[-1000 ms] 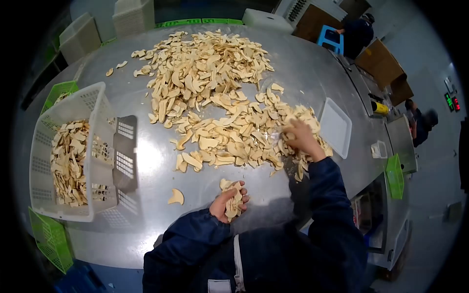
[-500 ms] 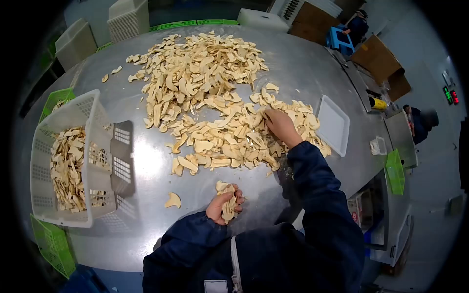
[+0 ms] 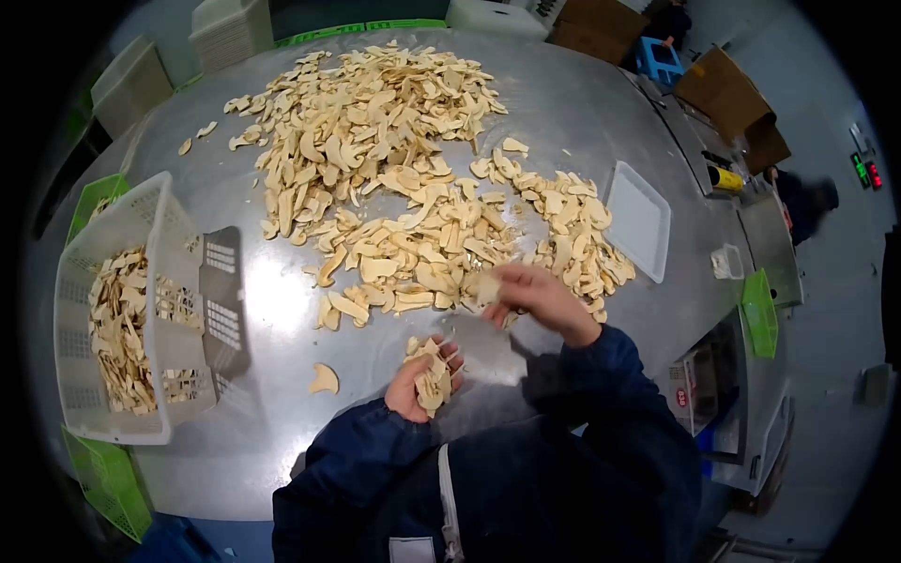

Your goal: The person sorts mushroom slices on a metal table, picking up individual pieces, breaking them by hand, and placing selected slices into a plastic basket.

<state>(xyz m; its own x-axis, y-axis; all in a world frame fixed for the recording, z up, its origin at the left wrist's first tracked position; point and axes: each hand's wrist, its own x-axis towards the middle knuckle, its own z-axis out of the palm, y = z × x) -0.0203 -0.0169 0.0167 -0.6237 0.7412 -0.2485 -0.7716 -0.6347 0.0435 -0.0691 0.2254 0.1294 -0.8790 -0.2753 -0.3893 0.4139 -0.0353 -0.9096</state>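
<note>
A big heap of pale dried slices (image 3: 375,141) spreads over the metal table. Near the table's front edge, my left hand (image 3: 413,383) is wrapped round a small bunch of slices (image 3: 433,385). My right hand (image 3: 537,298) is raised at the near edge of the heap, its fingers pinching one slice (image 3: 487,289), slightly blurred. A lone curved slice (image 3: 324,379) lies to the left of my left hand. On the left, a white perforated basket (image 3: 161,310) holds many slices. Beyond the heap's right side lies a white tray (image 3: 640,221).
Green baskets (image 3: 108,479) stand beside the white basket, and another green basket (image 3: 759,314) is at the right edge. A small clear container (image 3: 725,263) sits on the right. Stacked white trays (image 3: 231,33) stand at the back. Two people are in the background at the upper right.
My right hand has come back from the heap toward my left hand, now with a slice between its fingers. My left hand keeps its bunch. The camera view has shifted slightly.
</note>
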